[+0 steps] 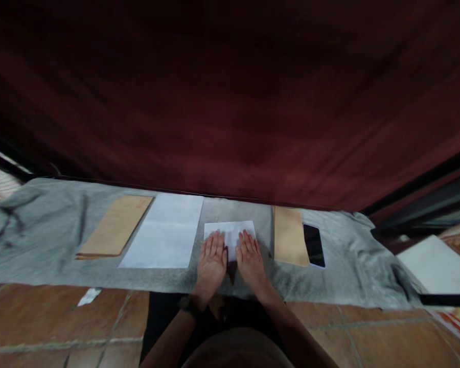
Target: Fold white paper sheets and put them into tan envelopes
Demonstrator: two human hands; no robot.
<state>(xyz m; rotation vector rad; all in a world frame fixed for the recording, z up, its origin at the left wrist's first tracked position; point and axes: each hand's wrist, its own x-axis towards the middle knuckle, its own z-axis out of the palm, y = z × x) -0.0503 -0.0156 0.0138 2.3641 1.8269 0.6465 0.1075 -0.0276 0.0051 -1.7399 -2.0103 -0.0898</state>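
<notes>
Head view: I log left hand (211, 258) and right hand (249, 255), both open, palms flat side by side on the small paper (230, 230), seemingly pressing it flat to the cloth (53, 225), between a large sheet (166, 232) and an envelope (289, 236).

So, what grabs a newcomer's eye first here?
The dark red fabric curtain fills the upper half of the view. Below it, the left hand and right hand lie flat, side by side, on a small folded white paper sheet on a grey cloth spread over the terracotta tiled floor. A larger white paper sheet and a tan paper envelope lie left of them; a second tan envelope and a flat black phone lie right.
</notes>
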